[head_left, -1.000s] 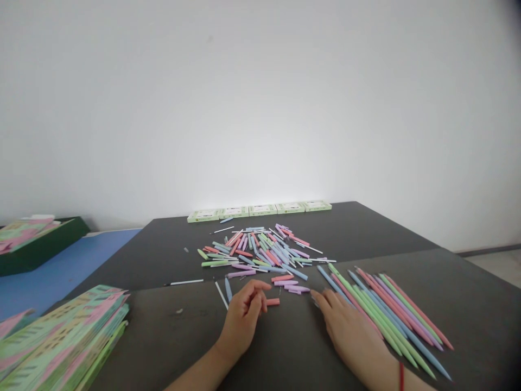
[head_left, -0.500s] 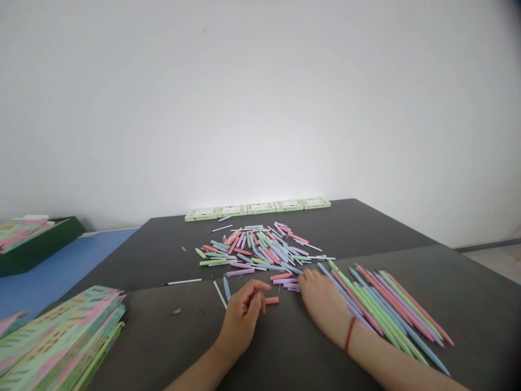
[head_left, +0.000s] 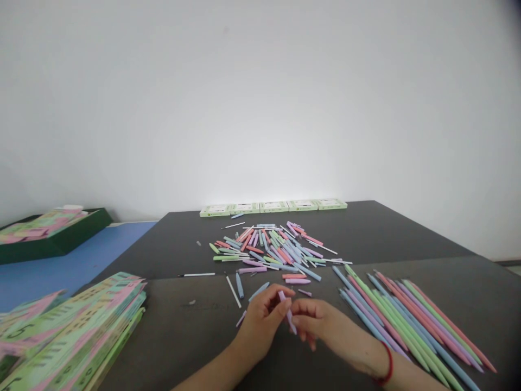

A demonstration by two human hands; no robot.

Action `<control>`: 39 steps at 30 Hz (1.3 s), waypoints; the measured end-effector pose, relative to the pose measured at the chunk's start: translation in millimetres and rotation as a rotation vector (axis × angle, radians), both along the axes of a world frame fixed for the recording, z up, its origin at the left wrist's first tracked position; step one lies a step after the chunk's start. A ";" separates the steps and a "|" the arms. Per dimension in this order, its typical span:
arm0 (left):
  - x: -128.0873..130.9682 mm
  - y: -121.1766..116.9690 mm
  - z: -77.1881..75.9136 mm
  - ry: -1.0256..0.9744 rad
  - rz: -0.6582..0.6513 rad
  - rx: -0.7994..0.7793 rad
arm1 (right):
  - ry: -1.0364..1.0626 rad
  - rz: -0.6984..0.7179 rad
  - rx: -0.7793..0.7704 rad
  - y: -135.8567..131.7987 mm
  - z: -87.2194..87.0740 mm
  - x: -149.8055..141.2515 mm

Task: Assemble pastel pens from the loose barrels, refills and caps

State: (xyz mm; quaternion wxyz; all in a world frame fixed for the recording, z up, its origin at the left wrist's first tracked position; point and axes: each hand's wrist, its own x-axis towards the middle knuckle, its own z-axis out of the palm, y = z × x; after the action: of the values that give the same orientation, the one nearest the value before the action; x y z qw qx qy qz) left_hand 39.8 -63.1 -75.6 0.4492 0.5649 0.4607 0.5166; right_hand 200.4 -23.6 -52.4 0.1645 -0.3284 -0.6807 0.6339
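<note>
Close to the table's front, my left hand [head_left: 264,320] and my right hand [head_left: 323,321] meet around a purple pen barrel piece [head_left: 288,313]. The left fingers pinch its upper part. Its tapered lower end lies at the right fingertips, whose inner side is partly hidden. Just beyond the hands are a coral barrel piece [head_left: 293,276] and a purple tip section [head_left: 297,281]. Near my left hand lie a blue pen piece [head_left: 259,291] and a white refill [head_left: 233,291]. Farther back spreads a pile of mixed pen parts [head_left: 271,250].
Long pastel pens [head_left: 411,320] lie side by side at the right. Printed card packs [head_left: 93,331] are stacked front left. Several flat pale-green boxes [head_left: 273,207] line the table's back edge. A dark green tray [head_left: 61,244] stands on a blue surface at the left.
My right hand has come from the purple pieces toward my left hand. A purple pen barrel piece is now held between them. The camera view has shifted slightly left.
</note>
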 end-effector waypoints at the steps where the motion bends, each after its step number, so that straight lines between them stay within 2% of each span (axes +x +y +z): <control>1: -0.2 0.4 -0.1 0.002 0.003 -0.011 | -0.018 0.008 0.019 -0.4 -1.7 -0.3; 3: -1.6 1.0 1.5 0.028 0.033 0.019 | -0.118 -0.028 0.223 3.1 -4.3 3.2; 7: -3.7 0.0 8.0 0.115 0.038 0.091 | -0.436 -0.226 0.814 19.0 -7.0 15.6; 10: -2.4 -3.4 12.0 0.238 -0.029 0.074 | -0.648 -0.210 0.997 27.4 -10.2 17.5; 16: -1.0 -9.6 16.3 0.392 -0.080 0.203 | -0.708 -0.185 0.995 28.8 -12.0 10.1; 20: -0.5 -11.0 15.6 0.412 -0.102 0.225 | -0.682 -0.212 0.963 27.0 -11.7 11.3; 22: 0.6 -9.6 14.5 0.308 -0.075 0.169 | -0.650 -0.237 0.930 26.4 -13.2 11.9; 25: 2.3 -5.9 13.4 0.015 0.023 -0.024 | -0.583 -0.269 0.854 26.5 -16.0 11.4; 27: 4.0 -5.4 13.3 -0.086 0.055 -0.115 | -0.525 -0.277 0.797 27.3 -17.1 11.3; 29: 7.4 -8.6 13.3 -0.016 0.011 -0.138 | -0.467 -0.278 0.750 28.7 -17.3 12.0; 34: 20.7 -23.9 12.8 0.354 -0.200 -0.111 | -0.374 -0.297 0.678 31.5 -14.5 16.0; 37: 20.4 -23.2 12.5 0.358 -0.161 -0.040 | -0.321 -0.283 0.641 31.3 -13.8 15.5; 39: 15.7 -17.6 11.0 0.306 -0.099 0.000 | -0.254 -0.245 0.546 31.1 -14.8 12.5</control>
State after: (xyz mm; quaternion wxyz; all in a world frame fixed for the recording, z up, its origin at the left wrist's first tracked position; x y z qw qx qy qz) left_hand 55.5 -80.6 -64.6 0.3989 0.6590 0.4951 0.4017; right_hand 213.0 7.5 -67.2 0.2354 -0.4281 -0.7961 0.3571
